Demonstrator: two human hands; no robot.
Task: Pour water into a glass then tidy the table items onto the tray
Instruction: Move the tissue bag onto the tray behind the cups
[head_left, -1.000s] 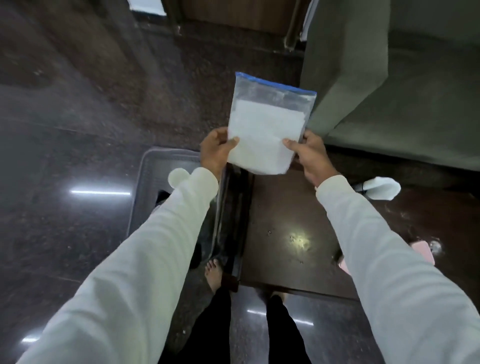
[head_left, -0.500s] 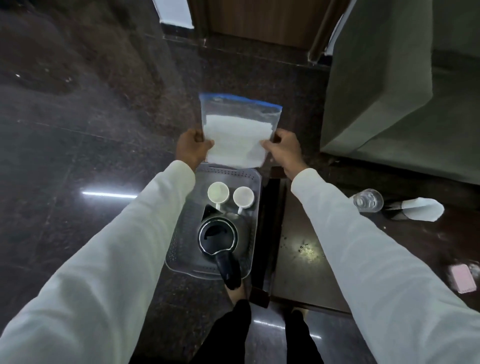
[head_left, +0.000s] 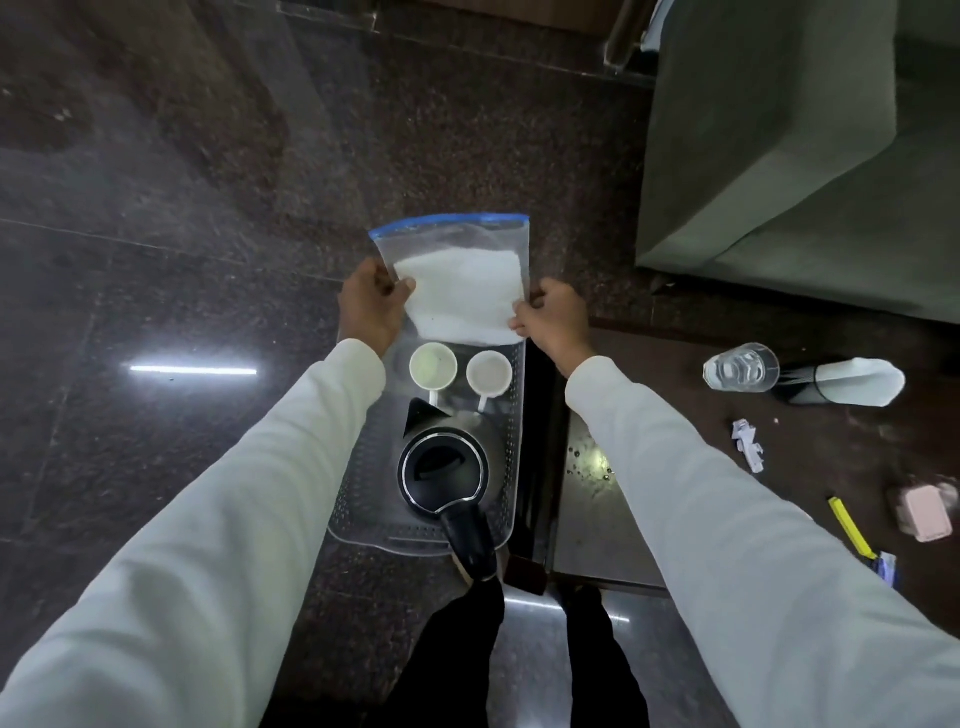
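A person in long white sleeves is looking down at a clear tray (head_left: 348, 499) on the dark floor. The left hand (head_left: 370, 305) and right hand (head_left: 555, 321) are each pinching a side edge of a clear zip bag (head_left: 460, 280) with a blue seal, their grip closed on it above the tray's far end. White contents are showing inside the bag. Two white cups (head_left: 433, 366) and a black kettle (head_left: 443, 470) are sitting in the tray. To the right, a glass of water (head_left: 741, 367) is standing on the dark counter (head_left: 831, 452), well apart from the tray.
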